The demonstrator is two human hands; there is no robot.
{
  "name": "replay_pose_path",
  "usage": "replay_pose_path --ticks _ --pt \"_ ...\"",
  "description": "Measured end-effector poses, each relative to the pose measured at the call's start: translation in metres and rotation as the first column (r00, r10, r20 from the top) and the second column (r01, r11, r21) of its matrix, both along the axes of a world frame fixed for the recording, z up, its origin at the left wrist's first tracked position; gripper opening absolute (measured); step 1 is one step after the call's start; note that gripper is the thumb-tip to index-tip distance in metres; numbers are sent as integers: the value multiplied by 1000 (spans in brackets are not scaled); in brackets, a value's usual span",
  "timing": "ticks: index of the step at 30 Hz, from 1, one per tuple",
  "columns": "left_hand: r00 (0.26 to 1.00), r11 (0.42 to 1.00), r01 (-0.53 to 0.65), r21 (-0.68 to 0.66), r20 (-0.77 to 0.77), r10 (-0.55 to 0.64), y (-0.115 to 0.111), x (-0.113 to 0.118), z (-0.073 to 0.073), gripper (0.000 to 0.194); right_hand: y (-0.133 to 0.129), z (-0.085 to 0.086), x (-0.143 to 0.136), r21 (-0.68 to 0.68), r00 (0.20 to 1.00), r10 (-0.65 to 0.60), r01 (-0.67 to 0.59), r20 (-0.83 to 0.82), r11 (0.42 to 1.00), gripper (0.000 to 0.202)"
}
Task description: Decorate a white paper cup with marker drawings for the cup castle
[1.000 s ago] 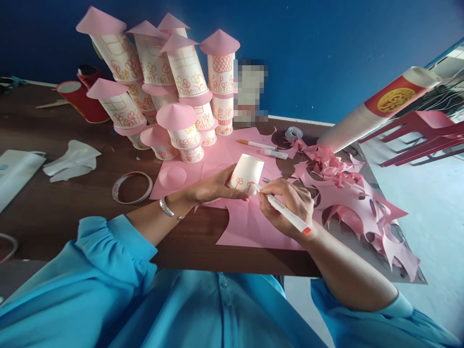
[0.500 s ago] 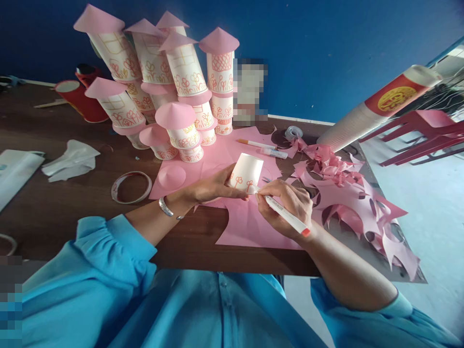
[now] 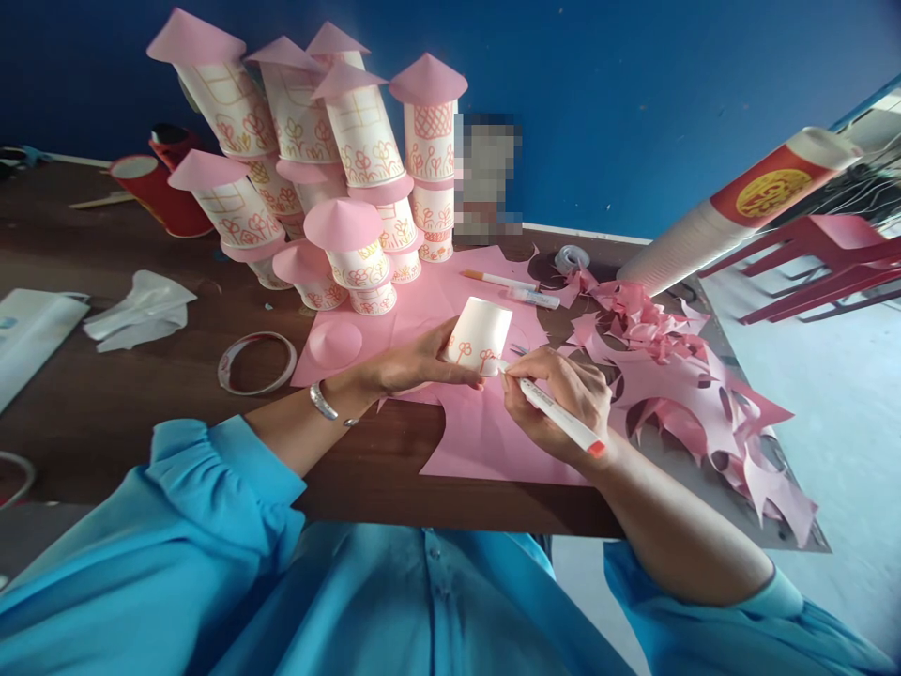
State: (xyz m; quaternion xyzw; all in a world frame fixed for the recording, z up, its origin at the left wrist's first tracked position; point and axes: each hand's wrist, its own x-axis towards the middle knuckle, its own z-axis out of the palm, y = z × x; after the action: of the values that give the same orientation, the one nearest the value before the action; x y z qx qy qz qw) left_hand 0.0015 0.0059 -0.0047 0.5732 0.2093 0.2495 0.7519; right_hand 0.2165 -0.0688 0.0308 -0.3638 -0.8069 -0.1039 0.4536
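A blue wall [image 3: 633,113] stands behind the brown table [image 3: 352,479], its far left side holding cup towers [image 3: 362,131] with pink cone roofs. From the head view, a white paper cup [image 3: 485,324], tilted, is above pink paper [image 3: 485,451] near the middle, red flowers along its lower part. The left hand [image 3: 426,366] grips this cup; the right hand [image 3: 573,394] grasps a white marker [image 3: 563,420], its tip at the cup's lower right edge. Pink scraps [image 3: 710,376] lie right, beneath a leaning cup stack [image 3: 694,244].
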Motion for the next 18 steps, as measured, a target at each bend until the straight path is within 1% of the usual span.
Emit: replay_pose_path --ticks 5,10,18 --pt "1000 1000 -11 -15 0 11 -1 0 0 57 -1 0 -1 -25 1000 18 -18 5 1000 17" --pt "1000 999 -24 -25 13 24 -1 0 -1 56 -1 0 -2 -13 1000 30 -30 -3 999 18" --pt "1000 1000 -8 16 -17 8 0 0 -1 55 -1 -1 -2 -21 999 47 -47 -17 999 17"
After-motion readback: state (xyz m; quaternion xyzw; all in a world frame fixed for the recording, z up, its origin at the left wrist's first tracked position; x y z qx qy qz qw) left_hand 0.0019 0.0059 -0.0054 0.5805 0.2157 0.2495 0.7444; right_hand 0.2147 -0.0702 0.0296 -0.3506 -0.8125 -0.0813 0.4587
